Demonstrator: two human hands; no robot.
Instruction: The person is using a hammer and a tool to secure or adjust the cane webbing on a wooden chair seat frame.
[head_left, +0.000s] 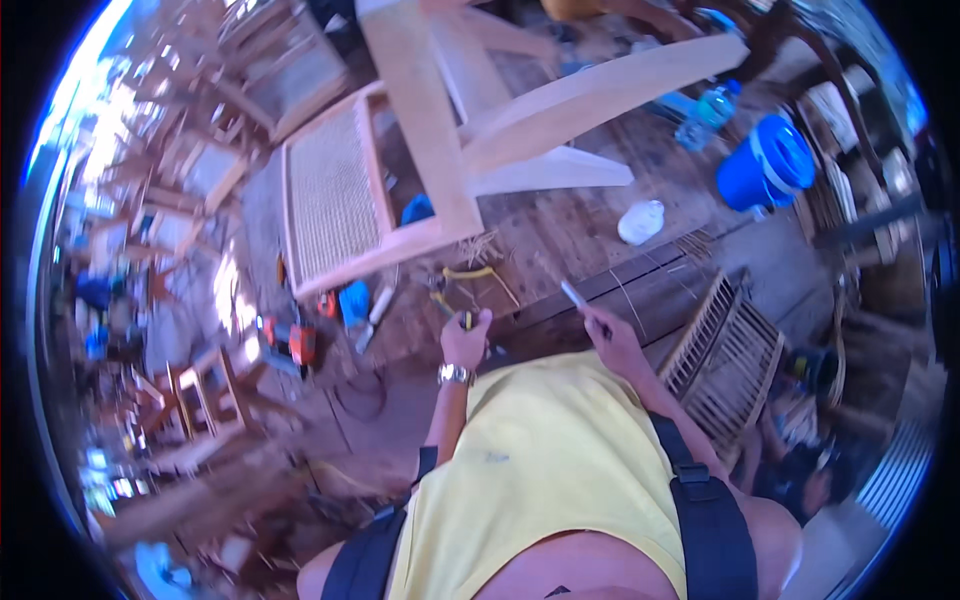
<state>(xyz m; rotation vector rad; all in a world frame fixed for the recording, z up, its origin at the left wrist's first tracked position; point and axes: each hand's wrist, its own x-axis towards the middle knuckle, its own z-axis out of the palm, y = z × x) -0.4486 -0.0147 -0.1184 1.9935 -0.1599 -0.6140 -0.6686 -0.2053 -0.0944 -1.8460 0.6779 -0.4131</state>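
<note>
My left hand [465, 342], with a metal watch on the wrist, is closed around a small dark and yellow thing [467, 319] whose kind I cannot make out. My right hand [614, 345] grips a slim tool with a pale, blade-like end [572, 293], pointing up and left. Just beyond the left hand lies a yellow-handled tool [470, 273] that looks like pliers. Farther off, a pale wooden frame with a woven cane panel [335, 190] rests on the wooden work surface [560, 240], joined to upright and slanting wooden pieces [420, 120].
Left of my hands lie a blue piece [354, 302], a white-handled tool [376, 312] and a red and black power tool [298, 342]. A white bundle [640, 222], bottle [708, 115] and blue jug [765, 165] stand right. A slatted crate [725, 360] is nearby; chair frames crowd the left.
</note>
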